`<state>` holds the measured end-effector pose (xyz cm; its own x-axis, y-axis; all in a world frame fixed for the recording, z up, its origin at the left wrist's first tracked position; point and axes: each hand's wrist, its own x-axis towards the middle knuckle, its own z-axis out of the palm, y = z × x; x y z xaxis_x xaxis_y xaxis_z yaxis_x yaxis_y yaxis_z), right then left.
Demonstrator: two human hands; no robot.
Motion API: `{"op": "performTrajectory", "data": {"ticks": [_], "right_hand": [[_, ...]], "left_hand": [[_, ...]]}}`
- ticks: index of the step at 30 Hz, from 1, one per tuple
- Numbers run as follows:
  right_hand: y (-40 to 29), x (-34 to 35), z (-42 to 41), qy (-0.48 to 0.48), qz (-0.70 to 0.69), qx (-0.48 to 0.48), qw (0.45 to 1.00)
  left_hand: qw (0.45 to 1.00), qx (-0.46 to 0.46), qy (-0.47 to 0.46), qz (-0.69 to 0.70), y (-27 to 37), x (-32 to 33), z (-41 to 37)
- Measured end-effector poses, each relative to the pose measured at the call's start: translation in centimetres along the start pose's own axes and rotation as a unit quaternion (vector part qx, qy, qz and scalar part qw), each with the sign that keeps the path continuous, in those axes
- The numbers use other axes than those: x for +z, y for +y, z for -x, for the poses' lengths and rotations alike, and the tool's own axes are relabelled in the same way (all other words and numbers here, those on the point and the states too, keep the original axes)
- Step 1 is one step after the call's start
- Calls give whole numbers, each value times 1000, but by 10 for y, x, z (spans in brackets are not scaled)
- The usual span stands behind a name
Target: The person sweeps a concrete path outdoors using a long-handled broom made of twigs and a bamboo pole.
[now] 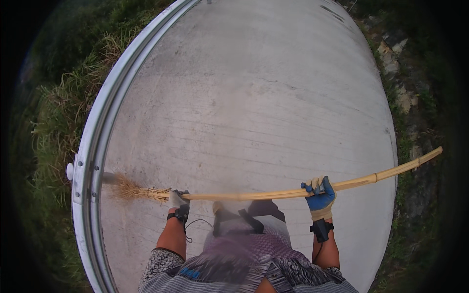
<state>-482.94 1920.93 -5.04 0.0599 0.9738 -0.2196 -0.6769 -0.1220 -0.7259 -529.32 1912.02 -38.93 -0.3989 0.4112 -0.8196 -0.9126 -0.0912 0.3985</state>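
Observation:
A broom with a long bamboo handle (pixel 256 195) lies crosswise in front of my body, held in both hands. My left hand (pixel 179 199), in a pale work glove, grips the handle's lower end beside the bound twigs. The twig head (pixel 137 191) points left towards the guardrail, its outer tips blurred. My right hand (pixel 321 196), in a blue-coated glove with a cream cuff, is closed around the handle farther right. The bare end of the bamboo reaches past the road's right edge in the picture.
A metal guardrail (pixel 89 154) with bolts runs along the left side of the concrete road (pixel 249 110). Grass and brush (pixel 58 121) grow beyond it. Rocks (pixel 405 99) and plants border the right edge. My shoes and legs are below the handle.

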Motion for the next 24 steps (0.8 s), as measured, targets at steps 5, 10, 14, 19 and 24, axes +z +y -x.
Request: {"op": "performTrajectory", "data": {"ticks": [5,10,14,19,24], "right_hand": [[2,-31,-68,31,1,43,999],[-6,-50,-174,-44,-13,128,991],[-15,-26,-244,-89,-3,200,976],[-20,9,-312,-159,30,261,952],[-12,37,-354,-204,63,258,942]], "left_hand": [[987,-61,143,-47,-42,0,14],[974,-89,208,-25,-90,-36,18],[940,-66,332,48,-120,-13,59],[967,-108,231,-24,-160,-38,84],[947,-255,196,7,-189,-20,74]]}}
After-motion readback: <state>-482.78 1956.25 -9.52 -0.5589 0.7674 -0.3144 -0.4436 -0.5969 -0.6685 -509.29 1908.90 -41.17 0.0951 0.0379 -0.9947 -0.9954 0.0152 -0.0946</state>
